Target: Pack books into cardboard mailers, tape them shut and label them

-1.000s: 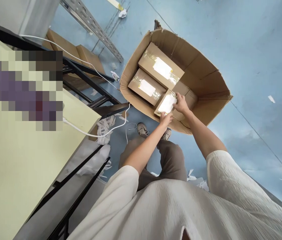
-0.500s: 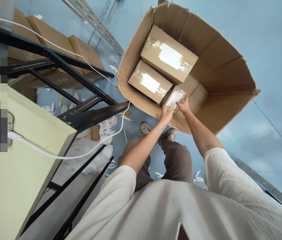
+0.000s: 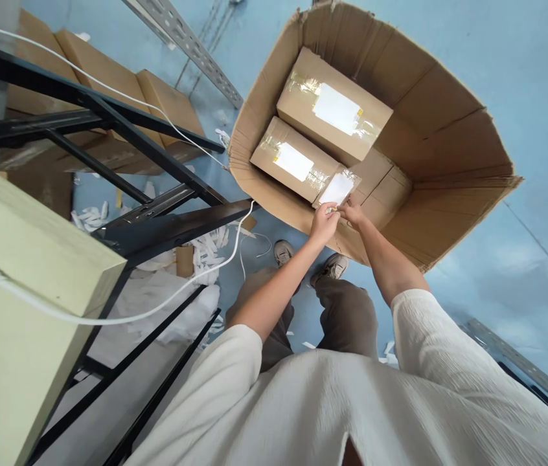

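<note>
Inside a large open cardboard carton (image 3: 453, 123) are several taped brown boxes. The biggest box (image 3: 376, 123) lies at the far side, and a smaller box (image 3: 267, 152) lies on the near left. Beside that one is a small box (image 3: 355, 181) with a white label (image 3: 337, 189) on top. At the label's near edge, my left hand (image 3: 324, 224) is closed in a pinch around a tiny, partly yellowish bit. My right hand (image 3: 353, 212) meets it there, fingers bent together. What lies between the fingertips is too small to name.
A black metal frame (image 3: 157, 107) and a pale yellow-green panel (image 3: 26, 259) stand to my left, with a white cable (image 3: 177, 298) running across. Closed cartons (image 3: 103, 68) sit behind the frame. Paper scraps (image 3: 206, 252) litter the blue floor. A perforated metal bar (image 3: 196, 55) lies beyond.
My right hand has moved from the label's right side down toward its near edge, beside my left hand. More of the label shows now. The view has shifted slightly.
</note>
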Available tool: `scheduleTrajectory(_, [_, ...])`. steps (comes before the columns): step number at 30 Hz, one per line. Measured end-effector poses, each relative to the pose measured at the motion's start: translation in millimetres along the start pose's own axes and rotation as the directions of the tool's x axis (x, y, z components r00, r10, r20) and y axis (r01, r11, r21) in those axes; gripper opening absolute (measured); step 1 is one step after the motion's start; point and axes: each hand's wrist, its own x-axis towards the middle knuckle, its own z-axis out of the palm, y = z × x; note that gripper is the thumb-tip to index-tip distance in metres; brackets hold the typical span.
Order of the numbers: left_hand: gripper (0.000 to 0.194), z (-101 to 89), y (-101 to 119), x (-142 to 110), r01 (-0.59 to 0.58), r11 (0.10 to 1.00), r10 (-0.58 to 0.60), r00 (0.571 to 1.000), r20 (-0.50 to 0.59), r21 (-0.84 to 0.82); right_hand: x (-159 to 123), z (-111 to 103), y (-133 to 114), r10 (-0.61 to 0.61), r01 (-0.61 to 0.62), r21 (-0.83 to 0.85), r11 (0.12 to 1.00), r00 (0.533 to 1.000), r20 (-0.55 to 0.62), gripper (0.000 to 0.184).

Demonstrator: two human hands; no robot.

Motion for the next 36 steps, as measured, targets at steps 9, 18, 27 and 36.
scheduleTrajectory(9, [0.031,-12.2,35.8,-43.6,0.006,0.998,-0.005,1.000,-0.014,0.069,-60.9,-40.1,-29.8,0.129,-0.144,-0.099,0.985,0.981,-0.147,0.086])
scheduleTrajectory(18, [0.040,-30.0,140.1,-156.0,0.018,0.995,-0.020,0.999,0.030,0.095,-225.7,-93.4,-148.8,0.114,-0.104,0.076,0.992,0.983,-0.144,0.055])
scheduleTrajectory(27, [0.039,-103.6,237.9,-292.2,-0.030,0.999,0.030,1.000,0.003,0.031,-387.3,-67.0,-285.0,-0.028,0.043,0.176,0.984,0.996,-0.089,0.049])
scheduleTrajectory(36, [0.043,-204.4,279.1,-375.7,-0.086,0.994,0.064,0.959,-0.276,-0.068,-445.4,9.6,-384.6,-0.238,0.216,0.126,0.968,0.950,0.200,0.055])
